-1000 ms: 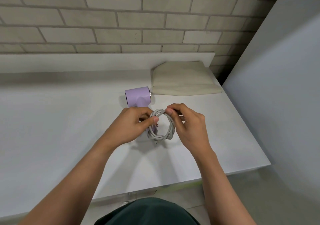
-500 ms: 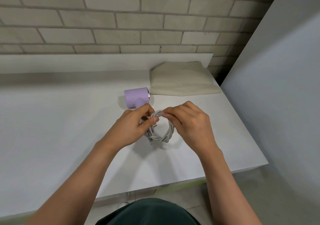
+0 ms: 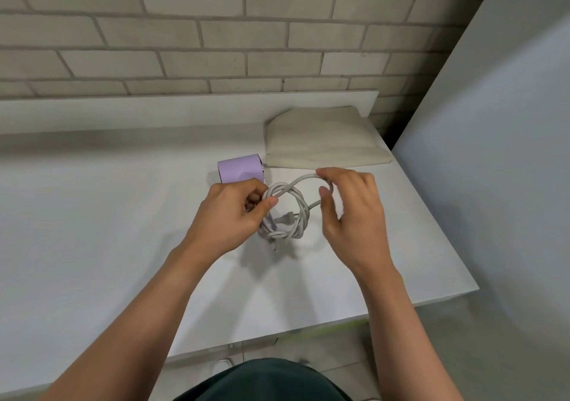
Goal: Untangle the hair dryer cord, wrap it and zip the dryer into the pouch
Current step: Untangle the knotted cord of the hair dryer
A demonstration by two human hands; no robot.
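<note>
A lilac hair dryer (image 3: 240, 168) lies on the white table (image 3: 92, 215), its handle mostly hidden behind my left hand. Its grey cord (image 3: 300, 215) sits in a twisted coil in front of it, with the plug lying inside the ring. My left hand (image 3: 231, 212) pinches the coil at its left side between thumb and fingers. My right hand (image 3: 351, 212) holds a single loop of cord drawn out to the right of the coil, pinched between thumb and fingertips. A beige fabric pouch (image 3: 320, 138) lies flat behind the hands, to the right of the dryer.
A brick wall (image 3: 216, 30) and a low white ledge run along the table's back. A grey panel (image 3: 493, 153) stands close to the table's right edge. The front edge is just below my forearms.
My right hand has moved right and pulled one loop of cord out of the coil. My left hand keeps its pinch on the coil's left side.
</note>
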